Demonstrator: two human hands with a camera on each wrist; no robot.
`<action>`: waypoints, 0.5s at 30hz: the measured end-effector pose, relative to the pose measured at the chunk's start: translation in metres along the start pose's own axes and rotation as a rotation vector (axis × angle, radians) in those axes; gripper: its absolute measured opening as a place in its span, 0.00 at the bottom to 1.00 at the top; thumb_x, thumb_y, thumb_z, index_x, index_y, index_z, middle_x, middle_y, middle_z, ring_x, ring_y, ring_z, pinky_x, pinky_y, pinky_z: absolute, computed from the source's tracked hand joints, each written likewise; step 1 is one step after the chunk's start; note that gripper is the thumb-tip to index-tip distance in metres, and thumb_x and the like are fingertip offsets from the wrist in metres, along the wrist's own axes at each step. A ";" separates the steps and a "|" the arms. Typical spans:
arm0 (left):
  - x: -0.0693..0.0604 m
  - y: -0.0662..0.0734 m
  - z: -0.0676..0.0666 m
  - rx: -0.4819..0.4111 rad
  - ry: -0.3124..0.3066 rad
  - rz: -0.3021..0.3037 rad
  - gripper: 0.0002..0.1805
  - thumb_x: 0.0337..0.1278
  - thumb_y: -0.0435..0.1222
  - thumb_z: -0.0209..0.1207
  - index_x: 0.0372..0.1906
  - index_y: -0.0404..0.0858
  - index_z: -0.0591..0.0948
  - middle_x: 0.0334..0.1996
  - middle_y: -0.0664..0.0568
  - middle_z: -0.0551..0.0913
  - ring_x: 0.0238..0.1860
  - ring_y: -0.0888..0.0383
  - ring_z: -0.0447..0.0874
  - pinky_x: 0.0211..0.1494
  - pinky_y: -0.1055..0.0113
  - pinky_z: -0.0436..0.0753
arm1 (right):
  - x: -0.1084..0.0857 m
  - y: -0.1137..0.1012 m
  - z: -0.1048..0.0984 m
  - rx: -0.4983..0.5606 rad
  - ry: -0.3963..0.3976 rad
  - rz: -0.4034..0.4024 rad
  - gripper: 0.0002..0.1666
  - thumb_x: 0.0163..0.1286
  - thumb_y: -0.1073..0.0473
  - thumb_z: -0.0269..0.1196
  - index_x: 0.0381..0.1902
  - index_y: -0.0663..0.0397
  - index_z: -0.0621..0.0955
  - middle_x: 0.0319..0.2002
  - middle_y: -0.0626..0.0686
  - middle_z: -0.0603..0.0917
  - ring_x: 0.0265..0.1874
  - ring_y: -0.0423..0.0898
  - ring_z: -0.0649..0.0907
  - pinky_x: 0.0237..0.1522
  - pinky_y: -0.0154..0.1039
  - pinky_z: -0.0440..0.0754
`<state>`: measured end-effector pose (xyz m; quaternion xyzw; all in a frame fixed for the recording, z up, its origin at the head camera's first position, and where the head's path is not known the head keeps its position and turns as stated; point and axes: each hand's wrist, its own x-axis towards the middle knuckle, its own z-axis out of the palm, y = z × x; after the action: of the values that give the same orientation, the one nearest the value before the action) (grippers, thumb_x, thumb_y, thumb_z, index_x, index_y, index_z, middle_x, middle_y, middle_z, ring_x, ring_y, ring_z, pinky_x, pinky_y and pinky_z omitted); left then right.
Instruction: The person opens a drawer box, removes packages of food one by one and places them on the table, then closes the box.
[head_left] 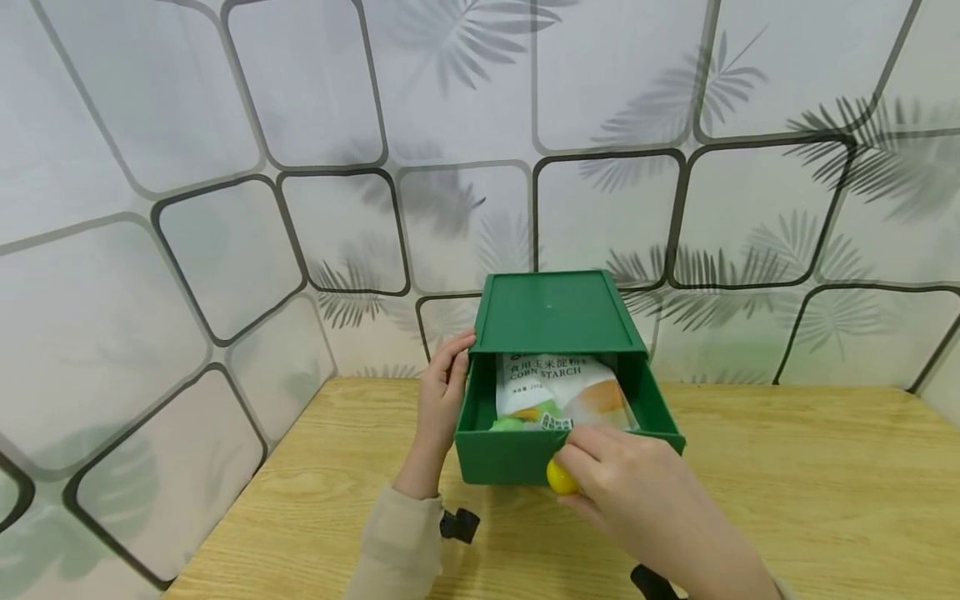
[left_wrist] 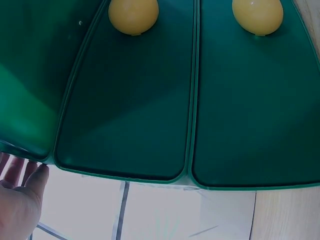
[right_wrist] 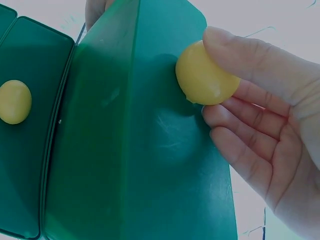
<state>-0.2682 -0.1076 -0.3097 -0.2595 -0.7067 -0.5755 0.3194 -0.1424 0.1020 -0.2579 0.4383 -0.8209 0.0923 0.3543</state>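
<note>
A green drawer cabinet (head_left: 555, 312) stands on the table, its top drawer (head_left: 498, 458) pulled out. A white corn starch bag (head_left: 551, 387) with printed lettering lies inside that drawer, its rear part hidden under the cabinet top. My right hand (head_left: 637, 479) pinches the drawer's round yellow knob (right_wrist: 202, 75) between thumb and fingers. Against the cabinet's left side rests my left hand (head_left: 441, 392), fingers extended along it; only its fingers and part of the palm show in the left wrist view.
Lower green drawer fronts carry more yellow knobs (left_wrist: 133, 16), all closed. The wooden table (head_left: 810, 475) extends to both sides of the cabinet. Behind it hangs a patterned curtain-like backdrop (head_left: 465, 217) with leaf prints.
</note>
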 end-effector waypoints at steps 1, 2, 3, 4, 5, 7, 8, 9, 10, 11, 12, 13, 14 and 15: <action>0.000 0.000 0.000 0.003 0.000 0.002 0.15 0.65 0.30 0.43 0.51 0.29 0.74 0.54 0.39 0.71 0.57 0.51 0.66 0.56 0.61 0.68 | 0.000 0.000 0.000 0.002 -0.001 0.000 0.18 0.37 0.55 0.74 0.23 0.50 0.76 0.24 0.42 0.71 0.22 0.36 0.70 0.21 0.27 0.72; 0.000 0.001 0.000 0.003 -0.001 0.003 0.15 0.65 0.30 0.43 0.51 0.29 0.74 0.54 0.39 0.71 0.57 0.51 0.66 0.56 0.61 0.68 | 0.000 -0.001 -0.001 0.003 -0.002 -0.001 0.18 0.37 0.55 0.74 0.23 0.50 0.76 0.24 0.42 0.71 0.22 0.36 0.70 0.21 0.27 0.72; 0.000 0.001 0.000 0.002 -0.002 -0.002 0.15 0.65 0.30 0.43 0.51 0.29 0.74 0.54 0.39 0.70 0.57 0.51 0.65 0.56 0.61 0.68 | 0.000 -0.001 -0.001 0.005 -0.003 -0.002 0.18 0.37 0.55 0.74 0.23 0.50 0.76 0.24 0.41 0.71 0.22 0.36 0.70 0.20 0.27 0.72; 0.000 0.002 0.000 0.000 -0.003 -0.004 0.15 0.64 0.29 0.43 0.52 0.29 0.74 0.54 0.39 0.70 0.58 0.51 0.65 0.56 0.60 0.68 | 0.000 -0.001 -0.001 0.008 -0.003 -0.003 0.18 0.37 0.55 0.74 0.23 0.50 0.76 0.24 0.41 0.71 0.22 0.36 0.70 0.20 0.27 0.71; 0.000 0.002 0.000 -0.002 -0.004 -0.006 0.15 0.64 0.29 0.43 0.52 0.28 0.73 0.55 0.38 0.70 0.58 0.50 0.65 0.56 0.60 0.68 | -0.001 -0.002 -0.001 0.011 -0.004 -0.004 0.18 0.36 0.55 0.74 0.23 0.49 0.76 0.24 0.41 0.71 0.22 0.36 0.70 0.20 0.27 0.71; 0.000 0.003 0.000 -0.007 -0.008 -0.019 0.15 0.64 0.28 0.43 0.52 0.28 0.73 0.55 0.38 0.70 0.58 0.49 0.65 0.57 0.59 0.67 | -0.001 -0.002 -0.002 0.016 -0.010 -0.003 0.18 0.36 0.54 0.74 0.23 0.49 0.76 0.24 0.41 0.71 0.21 0.36 0.70 0.20 0.27 0.71; 0.000 0.007 0.000 -0.009 -0.010 -0.027 0.15 0.64 0.28 0.42 0.52 0.27 0.73 0.55 0.37 0.69 0.58 0.49 0.64 0.57 0.59 0.67 | -0.001 -0.003 -0.002 0.018 -0.012 -0.003 0.18 0.36 0.54 0.74 0.23 0.49 0.76 0.23 0.41 0.71 0.21 0.36 0.70 0.20 0.27 0.71; 0.000 0.011 0.000 -0.010 -0.012 -0.034 0.15 0.64 0.27 0.42 0.52 0.26 0.72 0.55 0.36 0.69 0.58 0.48 0.64 0.57 0.59 0.67 | -0.001 -0.003 -0.002 0.021 -0.017 -0.002 0.18 0.36 0.54 0.74 0.23 0.49 0.76 0.23 0.41 0.71 0.21 0.36 0.70 0.20 0.27 0.71; 0.000 0.016 0.000 -0.009 -0.013 -0.041 0.15 0.64 0.26 0.42 0.52 0.25 0.72 0.55 0.36 0.69 0.58 0.47 0.64 0.57 0.59 0.67 | 0.000 -0.003 -0.002 0.021 -0.026 0.000 0.18 0.36 0.54 0.74 0.23 0.49 0.76 0.23 0.41 0.71 0.21 0.36 0.70 0.20 0.27 0.71; 0.000 0.020 0.000 -0.007 -0.014 -0.048 0.15 0.64 0.26 0.42 0.51 0.24 0.72 0.55 0.35 0.69 0.58 0.47 0.64 0.57 0.59 0.67 | 0.000 -0.003 -0.002 0.021 -0.034 0.001 0.18 0.36 0.54 0.74 0.24 0.49 0.76 0.23 0.41 0.71 0.21 0.36 0.70 0.20 0.27 0.71; 0.000 0.025 0.000 -0.005 -0.015 -0.056 0.15 0.64 0.25 0.41 0.51 0.24 0.72 0.54 0.34 0.68 0.58 0.46 0.64 0.57 0.59 0.67 | 0.000 -0.003 -0.002 0.022 -0.040 0.003 0.18 0.37 0.53 0.74 0.24 0.49 0.76 0.23 0.41 0.71 0.21 0.36 0.70 0.20 0.27 0.71; -0.001 0.030 0.000 -0.002 -0.016 -0.061 0.15 0.64 0.25 0.41 0.51 0.23 0.71 0.54 0.34 0.68 0.58 0.46 0.64 0.57 0.59 0.67 | 0.000 -0.004 -0.002 0.020 -0.046 0.004 0.18 0.37 0.53 0.74 0.24 0.49 0.76 0.24 0.41 0.71 0.21 0.36 0.70 0.20 0.27 0.71; -0.001 0.029 0.000 -0.002 -0.016 -0.059 0.15 0.64 0.26 0.41 0.51 0.24 0.72 0.54 0.34 0.68 0.58 0.47 0.64 0.57 0.59 0.67 | 0.000 -0.004 -0.002 0.020 -0.052 0.005 0.18 0.37 0.53 0.74 0.24 0.49 0.76 0.24 0.41 0.71 0.21 0.36 0.70 0.20 0.27 0.71; -0.001 0.026 0.000 -0.001 -0.015 -0.054 0.15 0.65 0.27 0.41 0.52 0.25 0.72 0.55 0.35 0.68 0.58 0.48 0.64 0.57 0.60 0.67 | 0.000 -0.004 -0.003 0.020 -0.058 0.005 0.18 0.37 0.53 0.74 0.24 0.49 0.76 0.24 0.41 0.71 0.21 0.36 0.70 0.20 0.27 0.71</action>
<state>-0.2489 -0.1024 -0.2935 -0.2448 -0.7156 -0.5822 0.2985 -0.1379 0.1008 -0.2567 0.4421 -0.8309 0.0887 0.3260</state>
